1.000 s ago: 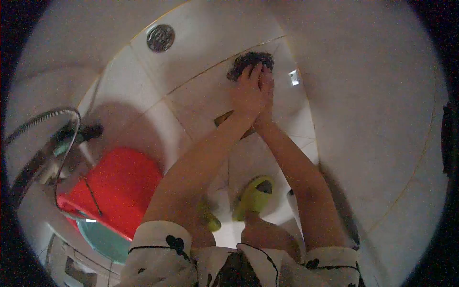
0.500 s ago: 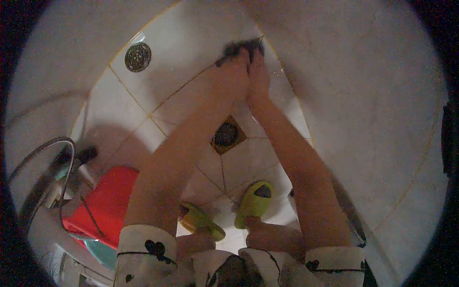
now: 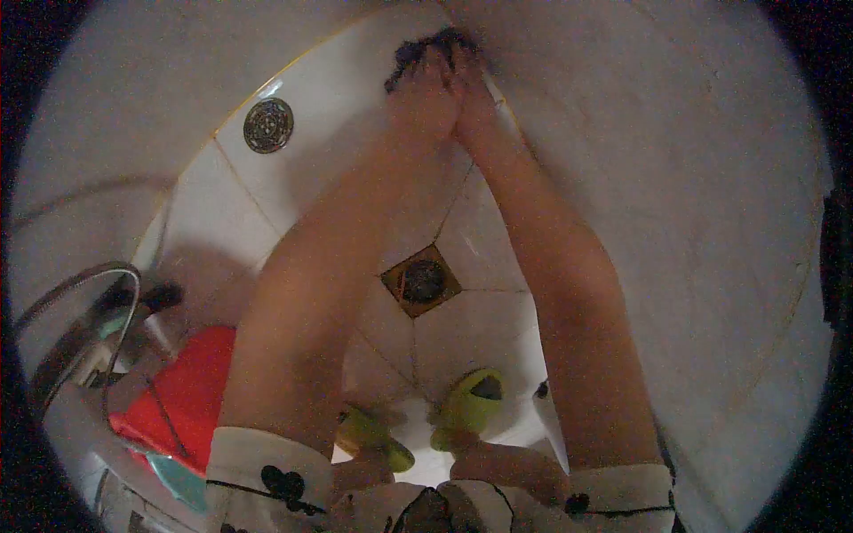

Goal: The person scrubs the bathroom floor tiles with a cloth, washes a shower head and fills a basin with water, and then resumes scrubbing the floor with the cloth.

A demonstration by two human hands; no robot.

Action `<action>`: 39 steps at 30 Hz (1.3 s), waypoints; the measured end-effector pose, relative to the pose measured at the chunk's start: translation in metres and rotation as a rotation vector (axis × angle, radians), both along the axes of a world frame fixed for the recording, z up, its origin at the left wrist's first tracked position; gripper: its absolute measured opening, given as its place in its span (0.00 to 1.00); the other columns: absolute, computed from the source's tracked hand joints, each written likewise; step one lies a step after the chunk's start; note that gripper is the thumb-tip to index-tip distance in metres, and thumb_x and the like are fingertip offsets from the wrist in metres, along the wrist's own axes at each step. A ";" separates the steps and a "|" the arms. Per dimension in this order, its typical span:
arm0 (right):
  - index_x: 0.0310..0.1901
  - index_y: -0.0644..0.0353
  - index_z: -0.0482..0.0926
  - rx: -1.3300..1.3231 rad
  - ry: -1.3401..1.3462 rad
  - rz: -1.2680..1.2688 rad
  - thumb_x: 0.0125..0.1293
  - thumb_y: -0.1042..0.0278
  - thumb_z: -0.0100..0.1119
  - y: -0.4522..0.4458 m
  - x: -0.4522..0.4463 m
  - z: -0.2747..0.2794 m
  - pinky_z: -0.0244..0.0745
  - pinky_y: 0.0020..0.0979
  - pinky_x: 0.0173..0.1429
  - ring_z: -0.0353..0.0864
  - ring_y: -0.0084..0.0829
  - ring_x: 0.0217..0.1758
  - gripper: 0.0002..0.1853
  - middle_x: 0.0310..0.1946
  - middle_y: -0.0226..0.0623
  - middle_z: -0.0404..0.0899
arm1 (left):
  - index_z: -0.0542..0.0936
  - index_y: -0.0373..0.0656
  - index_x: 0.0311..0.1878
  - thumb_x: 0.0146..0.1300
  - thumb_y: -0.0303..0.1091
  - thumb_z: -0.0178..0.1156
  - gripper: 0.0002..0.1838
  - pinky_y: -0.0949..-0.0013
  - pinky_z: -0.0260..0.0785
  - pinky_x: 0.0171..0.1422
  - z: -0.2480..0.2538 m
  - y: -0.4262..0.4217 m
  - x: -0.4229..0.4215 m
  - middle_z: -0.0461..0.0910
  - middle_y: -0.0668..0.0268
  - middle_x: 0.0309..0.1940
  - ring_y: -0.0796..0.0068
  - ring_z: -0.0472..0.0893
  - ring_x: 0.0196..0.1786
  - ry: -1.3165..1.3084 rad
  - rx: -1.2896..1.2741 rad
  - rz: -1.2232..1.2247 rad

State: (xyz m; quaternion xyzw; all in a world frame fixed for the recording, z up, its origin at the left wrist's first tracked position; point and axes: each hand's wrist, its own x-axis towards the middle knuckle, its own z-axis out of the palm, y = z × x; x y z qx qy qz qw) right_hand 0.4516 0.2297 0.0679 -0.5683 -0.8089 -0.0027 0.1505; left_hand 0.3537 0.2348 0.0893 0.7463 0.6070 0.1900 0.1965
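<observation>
Both arms stretch forward to the far corner where the tiled floor (image 3: 329, 98) meets the wall. My left hand (image 3: 421, 108) presses a dark, crumpled cloth (image 3: 410, 55) there, its fingers closed over it. Tight beside it, my right hand (image 3: 472, 96) is on the same cloth, fingers bent against it. The cloth's underside is hidden by the hands, and dim light blurs its texture.
A round metal drain cover (image 3: 268, 125) lies at the far left, and a square floor drain (image 3: 422, 282) in the middle. Yellow-green slippers (image 3: 469, 400) are on my feet. At left stand a red container (image 3: 182, 391) and a shower hose (image 3: 135, 293).
My two hands and the dark cloth have moved farther forward and slightly left, up to the corner. The floor drain and slippers sit lower in view.
</observation>
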 end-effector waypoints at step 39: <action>0.63 0.53 0.60 -0.126 -0.137 0.113 0.55 0.62 0.52 -0.003 -0.111 0.019 0.53 0.43 0.68 0.54 0.44 0.68 0.31 0.65 0.42 0.54 | 0.60 0.34 0.60 0.68 0.39 0.39 0.22 0.52 0.67 0.55 0.029 -0.036 -0.123 0.64 0.38 0.55 0.43 0.70 0.53 -0.113 0.029 0.117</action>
